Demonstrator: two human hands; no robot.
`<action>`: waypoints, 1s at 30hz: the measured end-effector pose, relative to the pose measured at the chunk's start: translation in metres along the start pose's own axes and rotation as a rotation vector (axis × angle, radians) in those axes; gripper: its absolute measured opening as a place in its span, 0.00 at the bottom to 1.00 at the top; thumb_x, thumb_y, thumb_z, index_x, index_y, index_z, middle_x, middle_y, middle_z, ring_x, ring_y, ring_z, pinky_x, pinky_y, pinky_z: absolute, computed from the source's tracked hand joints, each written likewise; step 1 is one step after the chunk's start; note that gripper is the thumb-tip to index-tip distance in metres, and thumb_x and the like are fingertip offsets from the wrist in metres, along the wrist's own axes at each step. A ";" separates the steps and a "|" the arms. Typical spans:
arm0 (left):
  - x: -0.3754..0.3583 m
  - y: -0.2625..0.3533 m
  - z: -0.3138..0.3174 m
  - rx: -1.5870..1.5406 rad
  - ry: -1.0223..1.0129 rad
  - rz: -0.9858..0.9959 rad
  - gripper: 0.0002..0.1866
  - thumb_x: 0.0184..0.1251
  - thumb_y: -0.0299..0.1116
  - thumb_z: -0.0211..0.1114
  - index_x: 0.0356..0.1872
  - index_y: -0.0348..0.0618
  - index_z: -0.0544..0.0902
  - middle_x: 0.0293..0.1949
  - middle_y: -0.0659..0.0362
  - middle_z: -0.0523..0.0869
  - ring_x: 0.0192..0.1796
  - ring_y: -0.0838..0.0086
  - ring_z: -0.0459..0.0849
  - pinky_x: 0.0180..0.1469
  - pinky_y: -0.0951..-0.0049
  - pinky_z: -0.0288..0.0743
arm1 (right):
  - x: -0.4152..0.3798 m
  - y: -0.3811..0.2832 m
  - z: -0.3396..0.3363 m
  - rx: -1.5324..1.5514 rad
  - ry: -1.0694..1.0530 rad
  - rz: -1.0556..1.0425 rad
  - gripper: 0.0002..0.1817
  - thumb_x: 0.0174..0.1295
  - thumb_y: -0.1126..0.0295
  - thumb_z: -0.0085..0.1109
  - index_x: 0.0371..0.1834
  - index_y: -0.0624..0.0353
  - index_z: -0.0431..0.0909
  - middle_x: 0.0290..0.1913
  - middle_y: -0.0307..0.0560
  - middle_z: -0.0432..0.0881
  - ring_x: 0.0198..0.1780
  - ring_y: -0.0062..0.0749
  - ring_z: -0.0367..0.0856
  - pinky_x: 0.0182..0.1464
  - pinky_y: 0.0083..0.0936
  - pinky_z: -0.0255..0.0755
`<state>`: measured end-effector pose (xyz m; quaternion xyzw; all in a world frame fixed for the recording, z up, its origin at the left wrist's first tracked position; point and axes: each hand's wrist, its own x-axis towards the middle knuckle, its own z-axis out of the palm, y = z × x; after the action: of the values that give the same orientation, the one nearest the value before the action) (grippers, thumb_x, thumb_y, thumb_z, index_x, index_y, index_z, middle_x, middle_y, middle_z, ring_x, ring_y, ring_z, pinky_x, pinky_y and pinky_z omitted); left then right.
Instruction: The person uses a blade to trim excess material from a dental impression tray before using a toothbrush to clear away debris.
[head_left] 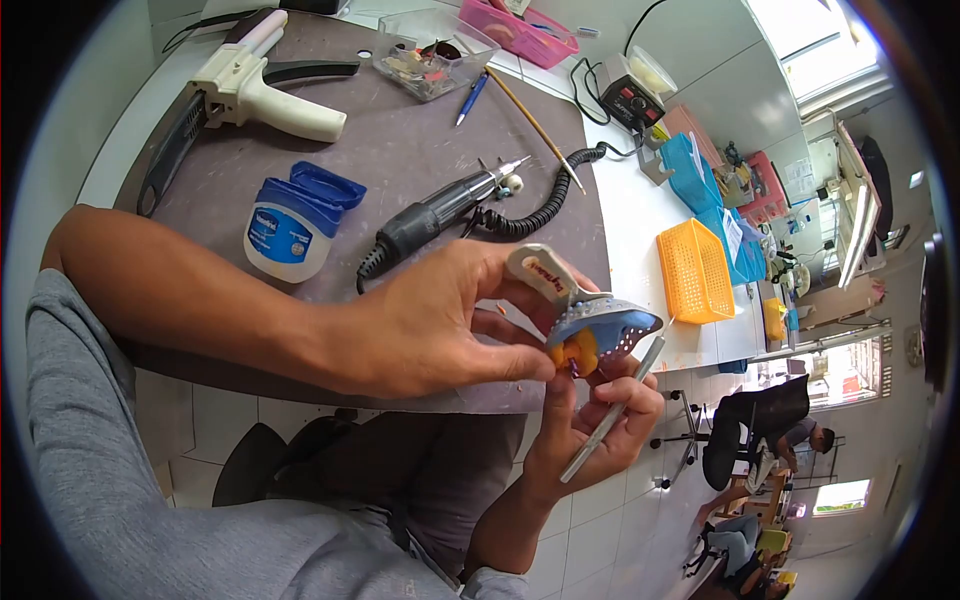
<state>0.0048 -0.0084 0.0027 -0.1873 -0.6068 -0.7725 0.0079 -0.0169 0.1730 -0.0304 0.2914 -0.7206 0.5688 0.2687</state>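
Observation:
My left hand (425,325) is closed around a dental impression tray (545,272) with a flat handle carrying red lettering and rows of small holes. Blue material (605,325) lines the tray. An orange-yellow lump (574,352) with a purple bit sits at its near edge, by my left thumb. My right hand (575,440) is just below, its fingertips close to the lump and the tray's underside. Across its curled fingers lies a slim silver metal rod tool (615,405). How far the right fingertips touch the tray is partly hidden.
Beyond my hands lie a rotary handpiece (440,215) with coiled cord, a Vaseline jar (285,235), a dispensing gun (260,95), a paintbrush (535,130), a blue pen (472,98) and a clear box (430,70). An orange basket (690,270) stands right. Other people sit farther off.

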 end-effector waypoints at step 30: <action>0.001 -0.010 0.001 -0.025 0.015 -0.004 0.16 0.64 0.18 0.61 0.53 0.35 0.72 0.50 0.55 0.79 0.57 0.73 0.79 0.59 0.72 0.76 | 0.015 -0.015 -0.036 -0.163 -0.121 -0.255 0.09 0.63 0.65 0.61 0.37 0.53 0.71 0.25 0.41 0.84 0.50 0.44 0.82 0.72 0.57 0.53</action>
<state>0.0014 -0.0044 -0.0065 -0.1806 -0.5973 -0.7814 0.0086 -0.0143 0.2033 -0.0026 0.3915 -0.7364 0.4511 0.3178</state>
